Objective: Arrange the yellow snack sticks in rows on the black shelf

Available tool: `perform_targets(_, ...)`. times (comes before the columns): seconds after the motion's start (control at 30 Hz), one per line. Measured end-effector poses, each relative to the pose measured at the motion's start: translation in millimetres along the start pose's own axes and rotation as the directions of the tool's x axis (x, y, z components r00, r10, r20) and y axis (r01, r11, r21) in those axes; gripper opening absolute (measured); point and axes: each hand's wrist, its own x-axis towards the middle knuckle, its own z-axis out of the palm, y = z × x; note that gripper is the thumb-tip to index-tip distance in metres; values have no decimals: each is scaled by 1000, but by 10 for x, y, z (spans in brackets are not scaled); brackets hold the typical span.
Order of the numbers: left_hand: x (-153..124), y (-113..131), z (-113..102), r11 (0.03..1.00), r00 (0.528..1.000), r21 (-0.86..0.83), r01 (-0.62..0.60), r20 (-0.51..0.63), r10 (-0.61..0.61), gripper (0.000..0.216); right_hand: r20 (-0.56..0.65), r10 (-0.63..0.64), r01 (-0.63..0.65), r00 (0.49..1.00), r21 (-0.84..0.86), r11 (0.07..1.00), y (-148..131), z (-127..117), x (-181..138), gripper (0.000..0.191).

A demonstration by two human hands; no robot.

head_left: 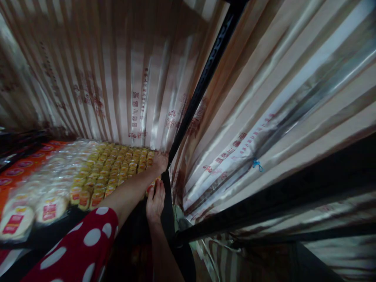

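Small yellow-wrapped packs [117, 168], probably snacks, stand in several close rows on the dark table [55, 231]. My left hand [160, 161] reaches to the far right corner of the rows, beside a black pole. Its fingers are dim and blurred, so their grip does not show. Nearer to me, my right hand [155, 203] has its fingers stretched out against the right end of the rows, touching a pack with a red label [150, 187]. Both palms face the packs at the table's right edge.
Flat round white packs with red labels [49, 209] lie left of the yellow ones, beside an orange printed sheet [28, 164]. The black pole [202, 82] rises at the corner. Pleated printed curtains [117, 78] hang behind, and a dark bar [264, 199] runs off to the right.
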Motion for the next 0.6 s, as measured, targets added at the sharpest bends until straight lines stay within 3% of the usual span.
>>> perform_targets(0.23,-18,39,-25,959,999,282,-36,4,37,26,-27,-13,13,1000,22,1000,0,1,-7,51)
perform_targets(0.6,9,-4,-5,929,998,365,-55,6,56,22,-9,-7,7,1000,17,1000,-2,2,3,51)
